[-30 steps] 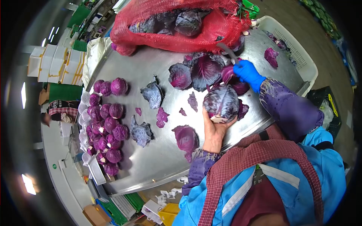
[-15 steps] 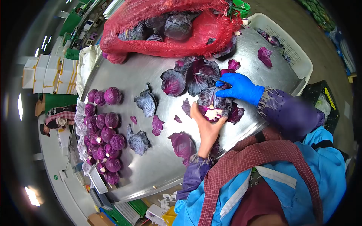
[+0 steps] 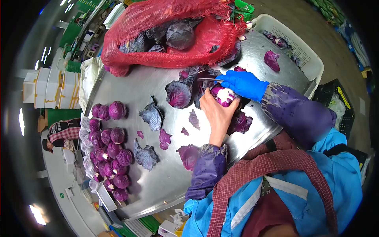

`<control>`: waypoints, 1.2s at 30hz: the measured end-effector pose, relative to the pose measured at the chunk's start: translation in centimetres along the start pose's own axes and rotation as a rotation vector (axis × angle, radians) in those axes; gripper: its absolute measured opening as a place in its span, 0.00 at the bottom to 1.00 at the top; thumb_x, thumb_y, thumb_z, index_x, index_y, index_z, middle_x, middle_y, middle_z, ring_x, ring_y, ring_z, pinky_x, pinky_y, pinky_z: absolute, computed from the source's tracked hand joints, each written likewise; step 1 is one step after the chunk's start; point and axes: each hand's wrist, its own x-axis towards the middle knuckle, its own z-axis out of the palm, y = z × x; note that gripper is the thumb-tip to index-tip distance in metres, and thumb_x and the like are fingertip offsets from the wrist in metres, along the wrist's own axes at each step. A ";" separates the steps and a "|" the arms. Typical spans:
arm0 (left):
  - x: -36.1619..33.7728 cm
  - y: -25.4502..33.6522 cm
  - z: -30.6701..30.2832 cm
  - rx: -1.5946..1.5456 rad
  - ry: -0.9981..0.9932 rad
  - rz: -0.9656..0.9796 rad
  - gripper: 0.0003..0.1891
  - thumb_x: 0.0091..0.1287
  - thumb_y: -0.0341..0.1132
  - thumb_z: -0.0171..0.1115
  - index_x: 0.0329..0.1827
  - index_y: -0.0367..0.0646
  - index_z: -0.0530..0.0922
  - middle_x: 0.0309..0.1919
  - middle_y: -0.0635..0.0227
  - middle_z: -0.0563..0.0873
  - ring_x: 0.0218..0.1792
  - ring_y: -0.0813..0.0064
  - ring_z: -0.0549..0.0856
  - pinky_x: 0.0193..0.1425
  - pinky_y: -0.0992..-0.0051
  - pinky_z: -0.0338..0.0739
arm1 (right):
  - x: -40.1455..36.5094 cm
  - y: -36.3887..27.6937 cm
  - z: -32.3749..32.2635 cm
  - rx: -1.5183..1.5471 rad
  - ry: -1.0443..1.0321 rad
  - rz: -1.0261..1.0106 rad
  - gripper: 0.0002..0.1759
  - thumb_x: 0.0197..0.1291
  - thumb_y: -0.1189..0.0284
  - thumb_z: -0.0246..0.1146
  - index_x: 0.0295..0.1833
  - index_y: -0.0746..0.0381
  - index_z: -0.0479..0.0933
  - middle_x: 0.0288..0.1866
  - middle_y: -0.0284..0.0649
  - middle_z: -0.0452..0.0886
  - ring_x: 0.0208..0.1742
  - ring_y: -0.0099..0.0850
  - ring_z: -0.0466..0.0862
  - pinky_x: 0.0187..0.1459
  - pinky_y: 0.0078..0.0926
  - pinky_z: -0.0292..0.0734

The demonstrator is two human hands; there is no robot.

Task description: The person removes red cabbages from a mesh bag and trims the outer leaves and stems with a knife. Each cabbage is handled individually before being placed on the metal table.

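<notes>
My left hand [image 3: 218, 115], bare, is closed around the lower side of a red cabbage [image 3: 223, 97], its pale cut stem end facing up. My right hand [image 3: 244, 85], in a blue glove, grips a knife [image 3: 210, 79], with the thin blade pointing left beyond the fingers. Its handle is hidden in the glove, which sits against the cabbage's upper right. Dark outer leaves [image 3: 178, 94] lie just left of the cabbage, and a purple leaf [image 3: 241, 123] is below it.
A red mesh sack [image 3: 158, 59] of unpeeled cabbages lies at the top of the steel table [image 3: 173, 173]. Trimmed cabbages [image 3: 117, 135] stand grouped at left by white foam nets [image 3: 84, 123]. A white crate [image 3: 312, 55] with leaves is at right. Another person [image 3: 63, 132] stands far left.
Both hands, with the cabbage and knife, have shifted slightly up and left. The dark outer leaves seen on the cabbage before no longer show; brighter purple shows around the stem. The view has shifted slightly.
</notes>
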 end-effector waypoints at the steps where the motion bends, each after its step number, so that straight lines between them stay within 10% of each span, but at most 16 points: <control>1: 0.2 0.0 0.3 0.006 0.028 0.018 0.48 0.40 0.43 0.76 0.61 0.26 0.59 0.49 0.44 0.67 0.53 0.48 0.68 0.59 0.57 0.62 | 0.7 0.5 0.4 0.026 0.054 0.031 0.18 0.62 0.64 0.53 0.58 0.46 0.72 0.45 0.44 0.78 0.40 0.44 0.81 0.39 0.37 0.77; 7: -2.1 0.0 -0.5 -0.010 -0.046 0.118 0.53 0.37 0.46 0.78 0.66 0.38 0.58 0.52 0.46 0.64 0.54 0.50 0.67 0.60 0.58 0.64 | 1.8 9.8 2.9 0.219 0.051 0.289 0.26 0.59 0.58 0.55 0.63 0.51 0.67 0.47 0.51 0.79 0.46 0.49 0.80 0.48 0.40 0.74; 12: -0.7 -0.6 -3.3 0.084 -0.218 0.193 0.55 0.36 0.44 0.79 0.67 0.37 0.55 0.59 0.46 0.61 0.59 0.49 0.65 0.62 0.61 0.64 | -1.9 3.2 0.5 0.218 0.177 0.228 0.25 0.65 0.57 0.50 0.65 0.55 0.64 0.55 0.52 0.73 0.56 0.48 0.74 0.55 0.37 0.70; 17: 0.0 1.6 -2.1 0.213 -0.168 0.111 0.51 0.39 0.48 0.75 0.65 0.36 0.57 0.60 0.51 0.65 0.57 0.50 0.69 0.58 0.60 0.69 | -5.7 -1.1 0.2 0.516 0.170 0.020 0.26 0.65 0.73 0.50 0.69 0.51 0.61 0.45 0.47 0.72 0.45 0.41 0.76 0.49 0.32 0.71; 36: 1.9 4.4 0.4 0.455 -0.117 0.084 0.45 0.38 0.49 0.74 0.57 0.32 0.66 0.46 0.55 0.73 0.45 0.53 0.75 0.35 0.62 0.81 | 0.1 2.9 -0.1 -0.056 -0.026 0.179 0.21 0.63 0.62 0.50 0.62 0.49 0.68 0.40 0.48 0.79 0.38 0.46 0.81 0.37 0.41 0.76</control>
